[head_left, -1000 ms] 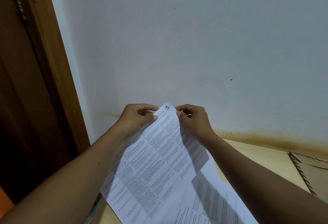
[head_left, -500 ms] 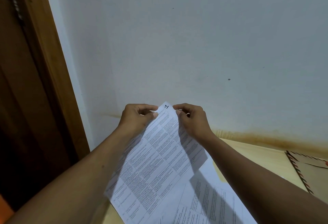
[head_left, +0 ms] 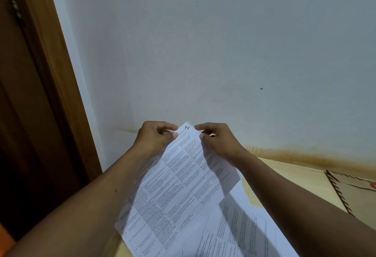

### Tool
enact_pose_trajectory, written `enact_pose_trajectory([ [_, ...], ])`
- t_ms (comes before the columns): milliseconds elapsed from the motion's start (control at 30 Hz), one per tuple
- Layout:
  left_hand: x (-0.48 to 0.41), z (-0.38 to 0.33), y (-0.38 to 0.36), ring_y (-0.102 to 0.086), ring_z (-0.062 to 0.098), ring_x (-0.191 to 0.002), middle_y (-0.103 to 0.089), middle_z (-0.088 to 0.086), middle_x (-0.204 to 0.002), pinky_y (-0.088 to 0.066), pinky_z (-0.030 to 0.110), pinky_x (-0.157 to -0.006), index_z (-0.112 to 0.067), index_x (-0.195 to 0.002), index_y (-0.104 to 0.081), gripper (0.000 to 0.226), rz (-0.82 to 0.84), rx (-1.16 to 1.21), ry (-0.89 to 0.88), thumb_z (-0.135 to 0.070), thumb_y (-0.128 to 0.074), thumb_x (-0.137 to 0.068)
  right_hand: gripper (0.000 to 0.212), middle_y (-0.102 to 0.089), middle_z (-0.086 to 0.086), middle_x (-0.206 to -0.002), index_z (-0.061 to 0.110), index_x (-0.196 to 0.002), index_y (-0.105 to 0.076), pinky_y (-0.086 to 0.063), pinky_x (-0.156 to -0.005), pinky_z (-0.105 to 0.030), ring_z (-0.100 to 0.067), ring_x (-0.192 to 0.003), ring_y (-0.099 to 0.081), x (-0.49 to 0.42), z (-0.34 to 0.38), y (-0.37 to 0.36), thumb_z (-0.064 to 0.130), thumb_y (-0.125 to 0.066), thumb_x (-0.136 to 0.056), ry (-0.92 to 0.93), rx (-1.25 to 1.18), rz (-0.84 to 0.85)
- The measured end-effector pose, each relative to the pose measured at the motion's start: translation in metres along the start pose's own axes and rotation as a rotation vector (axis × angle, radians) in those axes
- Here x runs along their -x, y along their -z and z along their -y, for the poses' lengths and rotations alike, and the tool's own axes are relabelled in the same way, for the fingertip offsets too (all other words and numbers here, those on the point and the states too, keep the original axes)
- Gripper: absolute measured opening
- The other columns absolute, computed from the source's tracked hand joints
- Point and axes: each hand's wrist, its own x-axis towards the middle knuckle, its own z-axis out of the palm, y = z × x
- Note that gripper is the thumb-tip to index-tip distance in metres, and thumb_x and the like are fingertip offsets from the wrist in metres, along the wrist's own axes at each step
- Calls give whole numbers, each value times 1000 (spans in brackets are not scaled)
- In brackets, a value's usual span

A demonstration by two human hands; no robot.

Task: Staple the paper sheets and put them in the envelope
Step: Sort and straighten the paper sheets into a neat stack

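Note:
I hold up a printed paper sheet covered in table text, tilted with one corner pointing up towards the wall. My left hand pinches the sheet's edge just left of that corner. My right hand pinches the edge just right of it. A second printed sheet lies flat on the table beneath the raised one. A brown envelope with a red and green striped border lies at the right edge. No stapler is in view.
The light wooden table meets a white wall with a brown stain along its base. A dark wooden door frame stands on the left.
The raised sheet and both hands have stayed nearly still, shifting only slightly. Both pinches on the top corner are the same.

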Motion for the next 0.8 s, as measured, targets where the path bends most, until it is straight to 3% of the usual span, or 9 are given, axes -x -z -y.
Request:
enact_pose_trajectory([
  [133, 4, 12, 8, -77, 21, -87, -79, 17, -106, -58, 19, -67, -12, -101, -82, 15, 142, -54, 91, -5, -82, -88, 22, -70, -5, -84, 11, -112, -74, -51, -61, -20, -16, -70, -62, 10, -7, 2, 8, -60, -96, -146, -42, 201],
  [167, 4, 19, 10, -76, 22, -87, -78, 19, -108, -59, 21, -70, -11, -98, -83, 14, 187, -76, 122, -4, -84, -85, 20, -69, -7, -83, 9, -110, -74, -50, -58, -23, -19, -68, -61, 14, -11, 4, 9, -60, -96, -191, -42, 254],
  [233, 3, 35, 15, -74, 26, -95, -76, 24, -112, -61, 35, -91, -14, -89, -86, 14, 273, -115, 176, -4, -89, -80, 20, -70, -7, -87, 10, -110, -73, -53, -59, -27, -20, -70, -65, 21, -23, 8, 11, -58, -96, -249, 28, 321],
  [300, 2, 46, 18, -75, 28, -98, -80, 16, -102, -59, 48, -102, -16, -86, -87, 14, 339, -155, 233, -5, -91, -77, 21, -71, -4, -86, 11, -110, -71, -54, -61, -29, -16, -68, -65, 27, -36, 14, 10, -62, -92, -258, 191, 366],
  [433, 8, 55, 16, -75, 27, -102, -81, 5, -97, -59, 36, -98, -17, -85, -88, 13, 426, -252, 297, -6, -90, -78, 28, -72, -3, -87, 24, -106, -71, -50, -59, -26, -12, -56, -56, 43, -52, 25, 16, -77, -80, -294, 510, 509],
  [567, 11, 62, 6, -73, 28, -109, -79, 2, -97, -56, 43, -107, -19, -86, -88, 16, 503, -276, 312, -8, -92, -76, 55, -72, 5, -102, 32, -114, -67, -55, -79, -32, -13, -86, -65, 63, -63, 26, 35, -90, -64, -306, 662, 559],
  [667, 14, 67, -1, -72, 25, -106, -78, 3, -95, -54, 42, -109, -18, -85, -87, 16, 525, -272, 315, -5, -91, -77, 65, -68, 3, -108, 30, -126, -60, -53, -81, -34, -14, -92, -61, 72, -68, 23, 30, -89, -68, -299, 656, 549],
  [800, 15, 72, -8, -69, 31, -119, -76, 6, -95, -50, 48, -114, -18, -87, -87, 17, 522, -249, 305, -7, -92, -75, 71, -65, -2, -118, 28, -132, -55, -53, -88, -39, -19, -101, -61, 74, -69, 24, 28, -90, -70, -291, 650, 529],
])
